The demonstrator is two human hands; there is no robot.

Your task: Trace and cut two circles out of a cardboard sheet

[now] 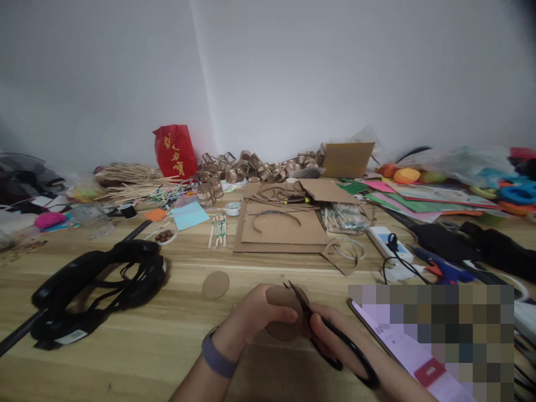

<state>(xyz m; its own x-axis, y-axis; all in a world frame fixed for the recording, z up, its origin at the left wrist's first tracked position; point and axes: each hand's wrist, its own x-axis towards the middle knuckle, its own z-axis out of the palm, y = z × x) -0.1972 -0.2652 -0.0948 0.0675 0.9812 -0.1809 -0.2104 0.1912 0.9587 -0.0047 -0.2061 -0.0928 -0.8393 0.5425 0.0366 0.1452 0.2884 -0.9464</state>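
Note:
My left hand (262, 312) is closed on a round cardboard disc (285, 330), with the thumb lying across its face. In my right hand (330, 338) is a pair of black-handled scissors (304, 300), the blades slightly parted and reaching over the disc's upper right edge. Whether the blades touch the cardboard I cannot tell. A second cardboard disc (216, 285) lies flat on the wooden table, left of my hands. Beyond them rest stacked cardboard sheets (285, 231) with a curved cardboard offcut (276, 214) on top.
Black straps (100, 293) lie at left, and a partly pixelated phone (410, 346) at right. Behind it are a white power strip (389, 244) and a blue glue gun (446, 268). Small stick-built pieces (251, 166) and a red bag (175, 151) stand along the wall.

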